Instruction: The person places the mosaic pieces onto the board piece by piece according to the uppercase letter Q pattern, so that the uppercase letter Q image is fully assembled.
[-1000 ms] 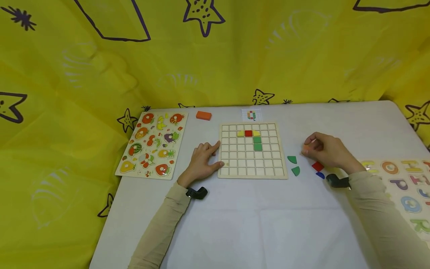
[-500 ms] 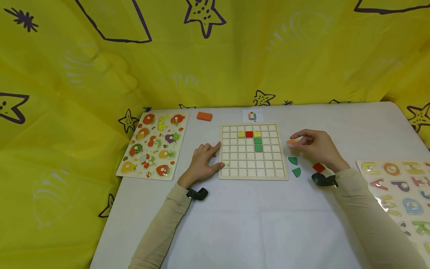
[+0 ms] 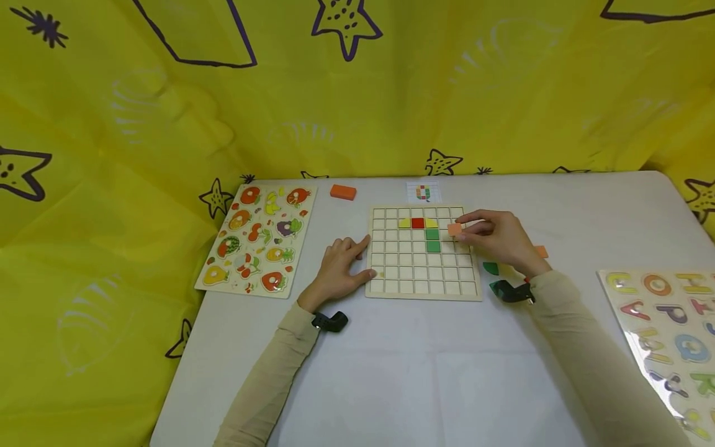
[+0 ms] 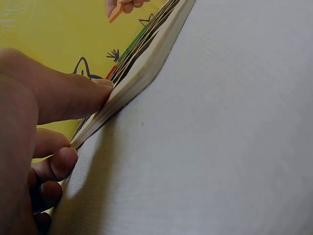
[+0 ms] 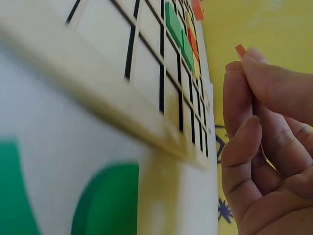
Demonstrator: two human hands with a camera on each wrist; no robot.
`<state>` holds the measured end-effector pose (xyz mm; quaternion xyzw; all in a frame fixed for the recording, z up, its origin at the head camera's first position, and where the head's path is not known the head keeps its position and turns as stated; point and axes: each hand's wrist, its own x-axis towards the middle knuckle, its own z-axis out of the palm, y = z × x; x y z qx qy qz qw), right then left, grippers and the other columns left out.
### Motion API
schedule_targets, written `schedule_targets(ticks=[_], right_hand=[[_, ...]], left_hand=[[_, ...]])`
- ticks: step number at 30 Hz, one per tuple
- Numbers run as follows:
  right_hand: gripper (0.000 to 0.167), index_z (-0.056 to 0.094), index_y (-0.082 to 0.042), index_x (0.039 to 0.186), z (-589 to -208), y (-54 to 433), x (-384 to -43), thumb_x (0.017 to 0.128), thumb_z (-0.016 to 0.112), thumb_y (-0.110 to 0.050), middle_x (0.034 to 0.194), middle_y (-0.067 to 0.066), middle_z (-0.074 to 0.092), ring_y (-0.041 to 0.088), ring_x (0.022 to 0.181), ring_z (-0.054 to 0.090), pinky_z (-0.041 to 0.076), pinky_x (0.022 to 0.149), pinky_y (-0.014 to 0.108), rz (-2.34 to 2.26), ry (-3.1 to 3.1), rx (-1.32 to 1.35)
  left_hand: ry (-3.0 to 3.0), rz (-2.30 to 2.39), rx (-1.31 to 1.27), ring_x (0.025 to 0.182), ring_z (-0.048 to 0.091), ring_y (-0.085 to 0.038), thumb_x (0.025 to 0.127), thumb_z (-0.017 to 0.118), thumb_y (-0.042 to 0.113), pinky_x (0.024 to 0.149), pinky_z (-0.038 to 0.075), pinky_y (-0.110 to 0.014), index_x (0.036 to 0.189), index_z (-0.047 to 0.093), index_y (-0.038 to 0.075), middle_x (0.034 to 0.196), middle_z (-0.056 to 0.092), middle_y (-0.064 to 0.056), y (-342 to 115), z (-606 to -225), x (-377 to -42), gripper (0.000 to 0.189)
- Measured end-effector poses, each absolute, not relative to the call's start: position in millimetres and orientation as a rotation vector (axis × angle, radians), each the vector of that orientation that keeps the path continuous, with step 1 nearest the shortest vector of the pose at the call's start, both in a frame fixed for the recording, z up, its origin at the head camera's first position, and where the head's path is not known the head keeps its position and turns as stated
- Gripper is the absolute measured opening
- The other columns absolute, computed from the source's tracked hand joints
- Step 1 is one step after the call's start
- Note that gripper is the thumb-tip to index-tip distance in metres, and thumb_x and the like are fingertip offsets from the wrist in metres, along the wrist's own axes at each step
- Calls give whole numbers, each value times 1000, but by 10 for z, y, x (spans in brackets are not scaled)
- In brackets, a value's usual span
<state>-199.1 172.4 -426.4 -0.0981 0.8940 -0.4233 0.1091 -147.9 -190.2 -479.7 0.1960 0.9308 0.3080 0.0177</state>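
A square grid board (image 3: 405, 273) lies on the white table. Two yellow pieces (image 3: 404, 223), a red square (image 3: 418, 223) between them and two green squares (image 3: 432, 240) below sit in its cells. My left hand (image 3: 337, 270) rests at the board's left edge, thumb on the rim and index finger reaching to the side, as the left wrist view shows of the thumb (image 4: 73, 95). My right hand (image 3: 499, 239) pinches a light orange square tile (image 3: 454, 230) between thumb and fingertips, over the board's upper right cells. In the right wrist view only the tile's edge (image 5: 239, 51) shows.
Green rounded pieces (image 3: 490, 268) lie right of the board, partly behind the wrist camera, with another orange tile (image 3: 540, 251) beyond. A pattern card (image 3: 422, 192) and orange block (image 3: 343, 192) stand behind. A fruit puzzle (image 3: 257, 233) lies left, a letter board (image 3: 665, 323) right.
My right hand has carried the orange tile leftward from the loose pieces to over the board. My left hand stays at the board's edge.
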Motion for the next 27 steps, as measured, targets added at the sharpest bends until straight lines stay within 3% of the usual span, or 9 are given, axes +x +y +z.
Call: schedule_targets(ticks=[7,16,27], right_hand=[[40,73,-8,130,-4296,1508,-2061,97,79,-29,105,14,81,16,93,71,45,80,25,-1260,2616,-359],[35,76,-5,125,-4383,1240,-2211,95,82,-22,103,15,78,23,90,69,49,78,23,-1280,2636,-484],[30,79,-1,115,-4466,1001,-2322,88,87,-14,91,12,76,19,79,65,49,72,20,-1236,2617,-607]], left_hand=[[2894,956,613,91,38,-23,92,78,32,86,25,-37,159,46,4,99,52,-7,-1907,-4807,-1483,79],[2903,949,616,90,38,-22,93,78,32,85,26,-37,159,47,4,99,53,-7,-1919,-4825,-1499,78],[2913,936,641,91,39,-23,93,79,32,85,26,-37,159,47,3,100,53,-7,-1926,-4825,-1504,79]])
